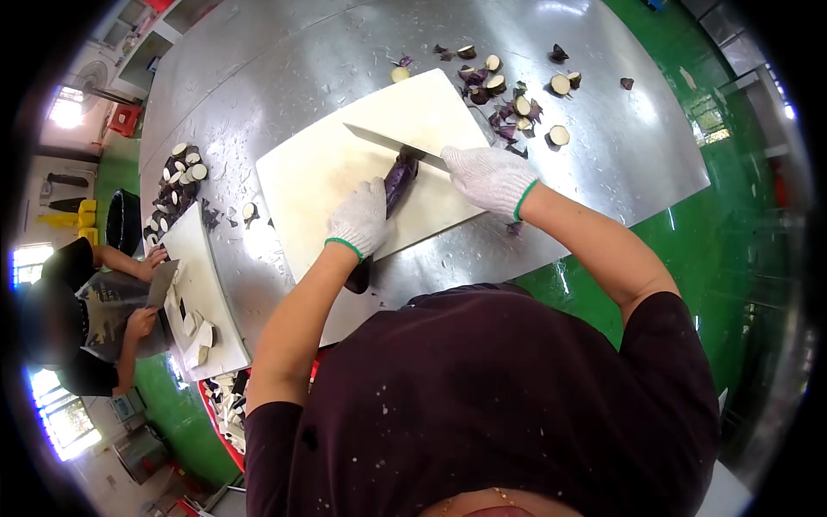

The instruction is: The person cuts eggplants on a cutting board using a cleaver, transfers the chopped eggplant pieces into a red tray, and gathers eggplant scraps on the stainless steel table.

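Note:
A long dark purple eggplant [400, 183] lies across the white cutting board [301, 177], its near end reaching past the board's front edge. My left hand [360, 217], in a white knit glove with green trim, is closed around its middle. In my right hand [491, 178], gloved the same way, is the handle of a wide-bladed kitchen knife [388, 140]. The blade sits at the eggplant's far end and points left. Whether it has cut in cannot be made out. The handle is mostly hidden by the glove.
Cut eggplant ends and leafy caps [522, 106] are scattered beyond the board on the steel table [345, 60]. More eggplants [177, 181] are piled at the left. There a co-worker holds a cleaver [162, 283] over a second board [211, 297] with pale pieces. A red-rimmed container [226, 422] of cut pieces stands below.

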A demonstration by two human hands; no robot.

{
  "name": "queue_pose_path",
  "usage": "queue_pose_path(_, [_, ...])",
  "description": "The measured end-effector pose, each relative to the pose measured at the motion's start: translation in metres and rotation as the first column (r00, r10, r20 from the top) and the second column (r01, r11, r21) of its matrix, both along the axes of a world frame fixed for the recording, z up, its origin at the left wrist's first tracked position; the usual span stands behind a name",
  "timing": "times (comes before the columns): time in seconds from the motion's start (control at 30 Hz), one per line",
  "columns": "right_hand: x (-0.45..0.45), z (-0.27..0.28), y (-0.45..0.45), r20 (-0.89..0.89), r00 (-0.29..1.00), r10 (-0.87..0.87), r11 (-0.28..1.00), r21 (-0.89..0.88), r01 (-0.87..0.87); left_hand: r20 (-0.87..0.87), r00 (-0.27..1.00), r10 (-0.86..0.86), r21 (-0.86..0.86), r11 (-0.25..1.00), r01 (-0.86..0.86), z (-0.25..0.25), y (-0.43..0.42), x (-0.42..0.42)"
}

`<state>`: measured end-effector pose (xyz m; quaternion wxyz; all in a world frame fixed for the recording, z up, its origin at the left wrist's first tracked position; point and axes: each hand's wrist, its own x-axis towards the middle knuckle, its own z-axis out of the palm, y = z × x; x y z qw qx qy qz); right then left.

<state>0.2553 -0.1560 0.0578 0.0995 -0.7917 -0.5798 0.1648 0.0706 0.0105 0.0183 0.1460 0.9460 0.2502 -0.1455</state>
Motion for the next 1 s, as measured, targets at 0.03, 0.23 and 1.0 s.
queue_pose_path(0.03, [0.001, 0.0, 0.002, -0.006, 1.0, 0.018, 1.0, 0.005, -0.018, -0.008, 1.0, -0.003, 0.007, 1.0, 0.003, 0.0, -0.001, 0.0])
queue_pose_path(0.23, [0.003, -0.015, 0.033, -0.014, 0.998, 0.06, 0.998, 0.014, -0.06, 0.018, 1.0, -0.021, -0.011, 1.0, 0.021, -0.001, -0.002, -0.005])
queue_pose_path(1.0, [-0.008, -0.011, -0.064, -0.302, 0.854, -0.423, 0.905, -0.187, 0.382, 0.006, 0.999, 0.053, 0.14, 0.989, -0.053, -0.015, -0.011, 0.088])
